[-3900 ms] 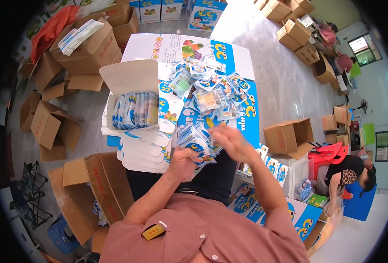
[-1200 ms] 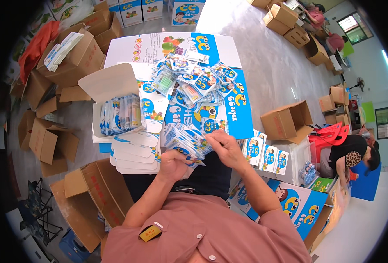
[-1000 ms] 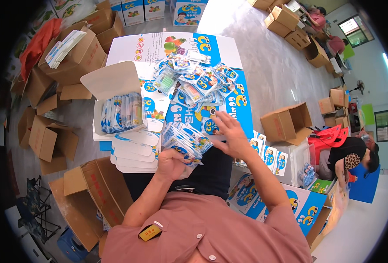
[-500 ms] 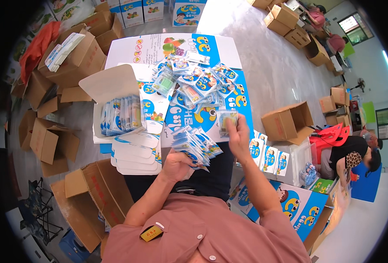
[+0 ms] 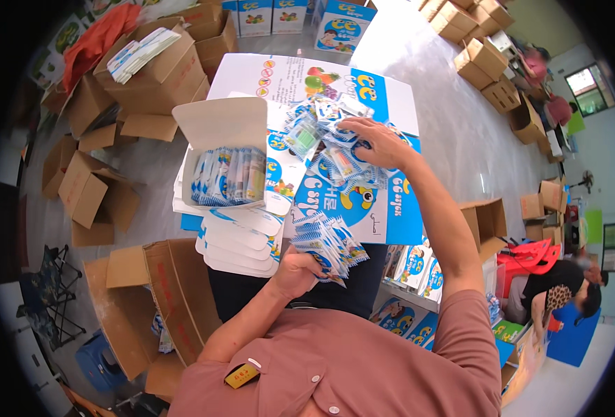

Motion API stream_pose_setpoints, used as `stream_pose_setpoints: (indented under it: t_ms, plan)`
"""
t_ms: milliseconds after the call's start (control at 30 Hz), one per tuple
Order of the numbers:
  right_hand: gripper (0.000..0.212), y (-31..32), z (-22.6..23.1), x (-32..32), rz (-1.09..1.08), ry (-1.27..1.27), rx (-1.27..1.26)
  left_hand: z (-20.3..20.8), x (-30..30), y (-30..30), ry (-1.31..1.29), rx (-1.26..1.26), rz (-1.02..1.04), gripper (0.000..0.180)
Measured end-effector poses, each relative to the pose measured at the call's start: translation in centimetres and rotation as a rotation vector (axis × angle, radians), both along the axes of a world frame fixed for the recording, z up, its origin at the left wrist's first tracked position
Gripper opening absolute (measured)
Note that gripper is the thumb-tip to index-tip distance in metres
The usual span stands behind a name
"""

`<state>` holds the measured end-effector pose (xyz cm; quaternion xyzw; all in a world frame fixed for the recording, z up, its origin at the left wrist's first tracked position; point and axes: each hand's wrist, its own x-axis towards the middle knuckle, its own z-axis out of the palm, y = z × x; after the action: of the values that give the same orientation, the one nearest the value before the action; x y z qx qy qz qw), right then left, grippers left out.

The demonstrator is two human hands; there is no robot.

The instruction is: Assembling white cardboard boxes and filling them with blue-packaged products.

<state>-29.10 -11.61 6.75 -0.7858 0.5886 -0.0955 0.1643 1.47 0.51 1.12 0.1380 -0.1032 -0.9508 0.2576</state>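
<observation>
Gripping a fanned bunch of small blue-and-white packets (image 5: 330, 244), the left hand (image 5: 299, 270) is closed around its lower end, at the near edge of the worktop (image 5: 399, 101). The right hand (image 5: 378, 142) reaches farther forward, palm down, over a loose pile of packets (image 5: 334, 161); its thumb stands apart from the bent fingers, and I cannot tell whether it pinches a packet. The pile lies under and to the left of that hand, ahead of the left hand and well apart from the bunch. One packet there, just left of the right hand, shows green contents (image 5: 303, 139).

Forward and left of the left hand, an open white box (image 5: 218, 125) has its lid raised and a row of upright packets (image 5: 227, 177) inside. Flat white cartons (image 5: 234, 244) lie overlapped nearer the left hand, to its left. Behind them, farther left, is an open brown carton (image 5: 182, 302). White printed boxes (image 5: 415, 267) stand to the right of the left hand.
</observation>
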Motion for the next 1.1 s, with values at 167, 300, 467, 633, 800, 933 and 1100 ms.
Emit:
stream_pose_setpoints:
  t_ms: [167, 300, 467, 633, 800, 933, 1100]
  plan:
    - [0.052, -0.4, -0.7, 0.2, -0.075, -0.022, -0.055, -0.5, 0.0, -0.7, -0.031, 0.010, 0.054, 0.064]
    - [0.038, 0.3, -0.6, 0.0, -0.141, -0.106, -0.215, -0.9, -0.3, -1.4, -0.051, -0.038, 0.094, 0.069]
    - [0.031, 6.7, 4.1, 1.9, -0.363, -0.419, -0.179, 1.0, -1.7, -2.6, -0.286, -0.538, 0.200, 0.076]
    - [0.030, 14.4, -0.9, 3.5, -0.561, -0.940, -0.040, -0.1, -6.5, -2.7, -0.403, -1.037, 0.287, 0.074]
    - [0.040, 15.3, -6.8, 7.1, -0.640, -1.743, -0.098, -3.0, -8.5, -2.8, -0.556, -1.280, 0.303, 0.097]
    - [0.052, 15.2, -6.1, 7.6, -0.537, -1.610, -0.029, -3.1, -8.3, -2.8, -0.602, -1.365, 0.234, 0.121]
    - [0.070, 14.9, -5.2, 8.3, -0.467, -1.762, 0.036, -2.9, -8.0, -3.2, -0.591, -1.394, 0.199, 0.127]
